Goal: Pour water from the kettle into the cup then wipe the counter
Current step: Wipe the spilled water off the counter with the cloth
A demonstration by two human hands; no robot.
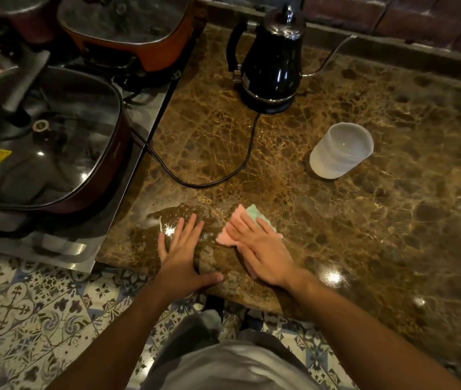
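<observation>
The right hand (263, 250) lay flat, palm down, on a small pink and mint-green cloth (247, 225) near the front edge of the brown marbled stone table (392, 192). Its grip was fully open, the fingers spread and pressing the cloth against the stone rather than closing round it; the pink edge of the cloth showed to the left of the fingers and the green corner above them. The left hand (181, 253) rested just beside it, also flat and wide open with nothing in it, its thumb stretched along the table's front edge. Between and beyond the two hands the stone shone with a wet patch (167, 220) that caught the light.

Farther back, the glossy black electric kettle (270, 56) with a thin gooseneck spout stood upright on its base near the wall, its handle turned to the left. Its black power cord (223, 175) curled forward over the table and off to the left. To the right of the kettle and nearer, well apart from the hands, stood the frosted translucent cup (340, 150), upright, with water in it. On the left, beside the table, two lidded dark-red electric pans (54, 136) sat on a metal surface. Patterned blue and white floor tiles (26, 305) showed below.
</observation>
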